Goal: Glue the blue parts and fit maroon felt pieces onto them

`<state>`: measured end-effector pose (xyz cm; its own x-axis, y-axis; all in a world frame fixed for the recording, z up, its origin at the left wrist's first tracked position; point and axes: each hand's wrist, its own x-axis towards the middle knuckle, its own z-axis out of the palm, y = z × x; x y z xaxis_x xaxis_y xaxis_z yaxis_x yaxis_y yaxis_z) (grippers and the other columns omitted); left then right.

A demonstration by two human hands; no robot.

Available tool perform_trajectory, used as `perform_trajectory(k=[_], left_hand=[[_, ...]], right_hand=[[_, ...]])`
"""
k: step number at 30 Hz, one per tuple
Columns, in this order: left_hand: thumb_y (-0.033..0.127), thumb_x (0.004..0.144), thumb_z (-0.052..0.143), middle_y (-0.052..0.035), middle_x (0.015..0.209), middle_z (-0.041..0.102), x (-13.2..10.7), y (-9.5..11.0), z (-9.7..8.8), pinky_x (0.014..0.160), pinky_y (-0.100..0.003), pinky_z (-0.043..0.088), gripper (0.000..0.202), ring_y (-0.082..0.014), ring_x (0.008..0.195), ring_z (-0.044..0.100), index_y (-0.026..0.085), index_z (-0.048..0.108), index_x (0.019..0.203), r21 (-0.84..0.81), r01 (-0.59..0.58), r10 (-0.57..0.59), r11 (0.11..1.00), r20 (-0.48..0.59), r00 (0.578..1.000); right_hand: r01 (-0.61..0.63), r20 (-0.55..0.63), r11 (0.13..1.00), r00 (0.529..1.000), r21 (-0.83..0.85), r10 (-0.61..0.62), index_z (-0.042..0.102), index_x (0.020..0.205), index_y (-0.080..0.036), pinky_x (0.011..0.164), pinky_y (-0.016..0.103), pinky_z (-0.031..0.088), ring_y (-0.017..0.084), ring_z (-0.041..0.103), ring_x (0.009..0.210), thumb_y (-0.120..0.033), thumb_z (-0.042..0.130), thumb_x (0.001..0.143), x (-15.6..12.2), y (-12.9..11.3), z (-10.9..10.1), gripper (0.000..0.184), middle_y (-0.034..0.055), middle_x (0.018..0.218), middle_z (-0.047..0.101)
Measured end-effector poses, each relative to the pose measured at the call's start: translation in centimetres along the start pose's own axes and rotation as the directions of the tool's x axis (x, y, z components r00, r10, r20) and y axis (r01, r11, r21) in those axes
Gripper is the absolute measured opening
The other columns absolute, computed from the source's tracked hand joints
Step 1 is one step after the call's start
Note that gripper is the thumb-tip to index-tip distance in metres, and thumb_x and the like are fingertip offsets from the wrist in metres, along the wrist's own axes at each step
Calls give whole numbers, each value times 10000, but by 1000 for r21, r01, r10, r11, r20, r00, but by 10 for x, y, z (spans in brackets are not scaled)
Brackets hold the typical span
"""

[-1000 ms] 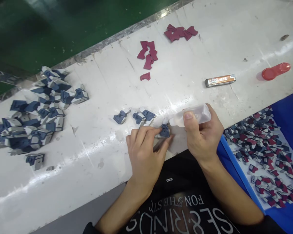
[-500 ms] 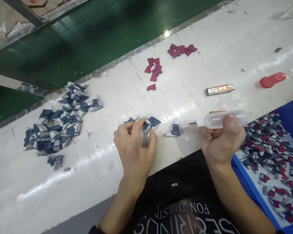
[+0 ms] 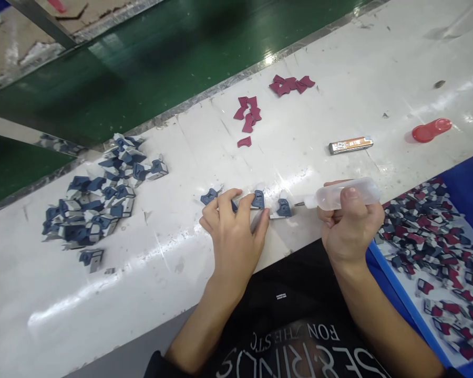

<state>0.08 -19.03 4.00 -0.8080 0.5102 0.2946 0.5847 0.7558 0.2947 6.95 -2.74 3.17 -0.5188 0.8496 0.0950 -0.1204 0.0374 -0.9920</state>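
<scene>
My left hand [image 3: 232, 231] pinches a navy-and-white moulded piece [image 3: 258, 200] against the white table top [image 3: 150, 278] between thumb and fingers. Another navy piece [image 3: 209, 196] lies just beyond my fingertips. My right hand [image 3: 350, 223] grips a translucent plastic squeeze bottle [image 3: 345, 193] on its side. The bottle's thin metal nozzle [image 3: 298, 204] points left and stops just short of a third navy-and-white piece [image 3: 284, 208]. A fourth piece sits partly hidden under my left hand.
A heap of navy-and-white pieces [image 3: 98, 197] lies at the left, and small maroon pieces [image 3: 248, 113] lie beyond my hands. A red bottle [image 3: 431, 130] and a slim orange-and-silver case [image 3: 350, 145] lie far right. A blue bin [image 3: 429, 262] of mixed pieces stands right.
My left hand has moved right onto a navy piece. My right hand has moved left, bringing the nozzle close to the piece beside it.
</scene>
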Motion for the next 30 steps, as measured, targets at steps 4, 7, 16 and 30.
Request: perform_trajectory(k=[4, 7, 16, 30], left_hand=[[288, 974, 737, -157, 1235, 671, -9, 7, -1, 905, -504, 425, 196, -352, 1162, 492, 191, 709, 1143, -44, 5, -5, 999, 1, 1000], [269, 968, 747, -128, 1125, 665, -17, 13, -2, 904, -481, 435, 216, -307, 1080, 484, 192, 709, 1166, -111, -9, 10, 994, 9, 1000], [290, 971, 756, -93, 1040, 676, -23, 14, 3, 899, -497, 470, 211, -264, 987, 555, 206, 726, 1162, -213, 49, -48, 976, 8, 999], [285, 984, 736, -85, 1022, 682, -21, 15, 3, 864, -494, 511, 196, -254, 974, 606, 172, 741, 1144, -252, 74, -67, 965, 37, 997]], right_hand=[[48, 64, 997, 997, -55, -44, 730, 864, -197, 483, 287, 454, 137, 496, 483, -511, 732, 976, -3, 1, 0, 334, -58, 572, 513], [100, 130, 989, 988, -107, -85, 719, 872, -214, 499, 281, 486, 139, 522, 508, -465, 742, 979, -5, 0, 2, 274, -54, 608, 559], [179, 293, 970, 948, -168, -124, 708, 859, -227, 471, 248, 469, 151, 622, 612, -364, 774, 977, -6, -2, 4, 192, -17, 719, 683], [302, 340, 893, 922, -333, -185, 647, 777, -234, 446, 256, 437, 158, 598, 612, -407, 746, 991, -4, -6, -2, 292, -11, 679, 624]])
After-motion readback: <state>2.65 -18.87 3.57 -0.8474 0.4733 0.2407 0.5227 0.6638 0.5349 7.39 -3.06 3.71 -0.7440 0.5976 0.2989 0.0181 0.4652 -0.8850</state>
